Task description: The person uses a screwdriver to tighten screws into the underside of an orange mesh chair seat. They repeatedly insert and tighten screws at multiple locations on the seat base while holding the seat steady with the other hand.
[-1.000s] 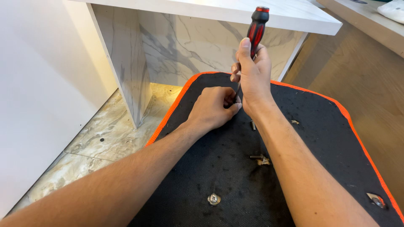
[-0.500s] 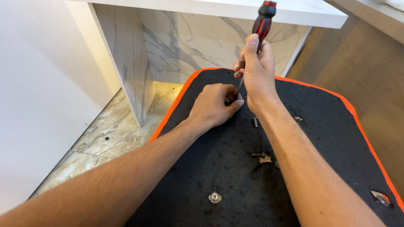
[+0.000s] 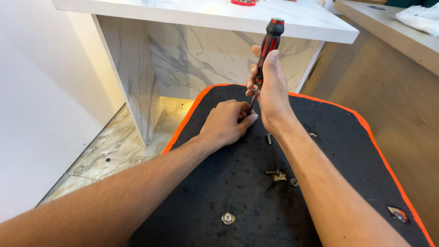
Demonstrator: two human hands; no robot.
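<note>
The right hand is wrapped around the ribbed red-and-black handle of a screwdriver, thumb laid along the grip, the thin steel shaft running down to the left hand. That hand's fingers are curled and pressed together at the tip (what they pinch is hidden). Both work over a coarse black fabric panel edged in orange piping. Loose metal screws lie near the right forearm. A marble-patterned white table stands behind.
</note>
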